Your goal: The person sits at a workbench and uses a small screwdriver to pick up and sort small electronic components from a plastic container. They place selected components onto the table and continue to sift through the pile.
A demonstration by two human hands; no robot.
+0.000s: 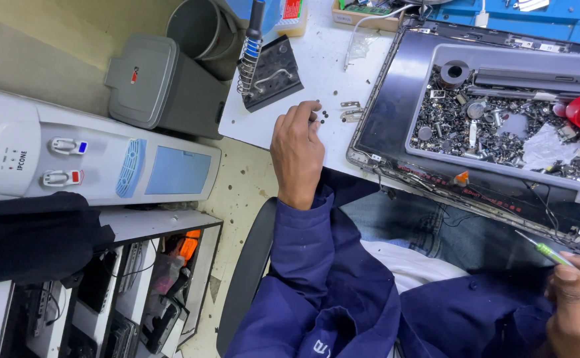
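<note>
Several tiny dark screws [322,115] lie on the white table [316,59], and the left hand [296,154] has its fingertips pinched down among them. Right hand [578,311], low by the lap, pinches a green screwdriver [564,260] beside the opened laptop lid [396,99], where a grey tray [502,166] holds loose parts.

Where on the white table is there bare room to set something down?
The white table is bare between the soldering iron stand and the left hand, and along its near edge. Small screws and metal brackets crowd the spot beside the fingertips; the tray of screws is full.
</note>
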